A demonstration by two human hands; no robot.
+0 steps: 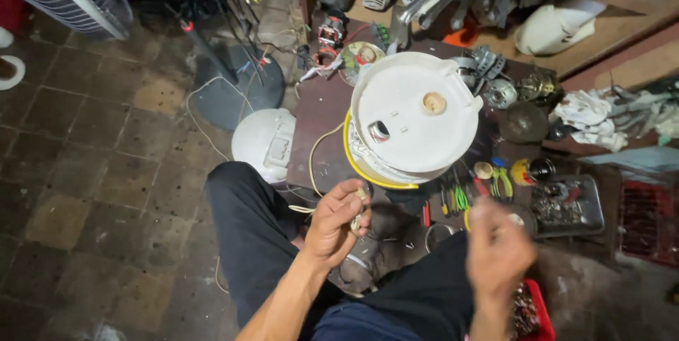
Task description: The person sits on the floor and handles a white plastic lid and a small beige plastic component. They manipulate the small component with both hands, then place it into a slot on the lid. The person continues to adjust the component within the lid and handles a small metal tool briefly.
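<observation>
My left hand (338, 222) is raised over my lap, fingers pinched on a small metal part (358, 222). My right hand (498, 245) is blurred by motion to the right; whether it holds anything cannot be told. In front of me, on a low dark table (322, 111), stands an upturned white round appliance body (412, 111) with a yellow rim and a cream knob-like fitting on its base. A pale cord (313, 164) runs from it toward my left hand.
A white domed lid (265, 141) lies on the tiled floor beside my knee. Screwdrivers and pliers (460, 196), a metal tray of small parts (569, 205), a red bin (534, 313), rags (590, 116) and a fan base (237, 86) surround the table.
</observation>
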